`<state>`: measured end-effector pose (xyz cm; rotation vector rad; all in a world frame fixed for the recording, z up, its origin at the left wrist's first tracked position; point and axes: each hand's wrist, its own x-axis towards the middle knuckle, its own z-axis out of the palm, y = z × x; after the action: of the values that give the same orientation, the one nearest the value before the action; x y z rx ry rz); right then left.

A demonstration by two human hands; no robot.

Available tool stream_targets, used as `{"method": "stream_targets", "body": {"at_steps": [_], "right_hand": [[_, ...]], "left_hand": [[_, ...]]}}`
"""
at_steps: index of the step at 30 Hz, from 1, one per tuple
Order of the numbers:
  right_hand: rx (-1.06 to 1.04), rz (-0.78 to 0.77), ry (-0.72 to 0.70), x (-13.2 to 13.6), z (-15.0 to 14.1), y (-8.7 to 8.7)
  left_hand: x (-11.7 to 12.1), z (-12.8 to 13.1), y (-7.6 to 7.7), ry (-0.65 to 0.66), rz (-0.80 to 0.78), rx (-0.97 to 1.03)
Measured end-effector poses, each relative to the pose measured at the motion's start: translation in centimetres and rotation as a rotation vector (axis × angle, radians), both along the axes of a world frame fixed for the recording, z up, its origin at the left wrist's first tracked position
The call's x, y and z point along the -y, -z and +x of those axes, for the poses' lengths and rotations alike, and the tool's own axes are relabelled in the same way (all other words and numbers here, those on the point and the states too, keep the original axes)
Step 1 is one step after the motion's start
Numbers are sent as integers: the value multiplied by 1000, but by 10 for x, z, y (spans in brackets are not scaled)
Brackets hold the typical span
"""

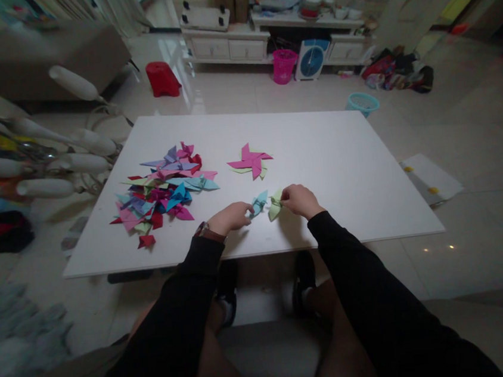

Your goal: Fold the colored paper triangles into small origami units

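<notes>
My left hand (233,217) pinches the near side of a light blue folded-paper piece (259,203) close to the table's front edge. Just to its right, a pale green folded-paper piece (275,206) is gripped at its right side by my right hand (300,199). The two pieces lie close together, their tips nearly meeting; whether they touch I cannot tell. Farther back on the white table (329,162) rests a pinwheel-like paper star (251,161), magenta over pale green. At the left is a heap of folded-paper pieces (162,192) in several colours.
A single red paper piece (146,241) lies nearest the front left. Beyond the table stand a red stool (163,79), a pink basket (284,66) and a light blue bin (362,102). White lamp arms (89,142) crowd the table's left edge.
</notes>
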<state>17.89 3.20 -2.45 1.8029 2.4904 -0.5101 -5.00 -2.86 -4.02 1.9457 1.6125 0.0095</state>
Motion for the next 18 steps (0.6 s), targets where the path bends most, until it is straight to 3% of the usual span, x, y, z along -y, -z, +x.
{"method": "stream_targets", "body": {"at_steps": [5, 9, 18], "right_hand": [[25, -37, -11, 2, -10, 6], [23, -47, -20, 2, -11, 8], [-2, 20, -4, 4, -9, 7]], "left_hand": [[2, 8, -4, 106, -99, -75], [5, 12, -7, 110, -136, -109], [6, 19, -6, 127, -74, -111]]}}
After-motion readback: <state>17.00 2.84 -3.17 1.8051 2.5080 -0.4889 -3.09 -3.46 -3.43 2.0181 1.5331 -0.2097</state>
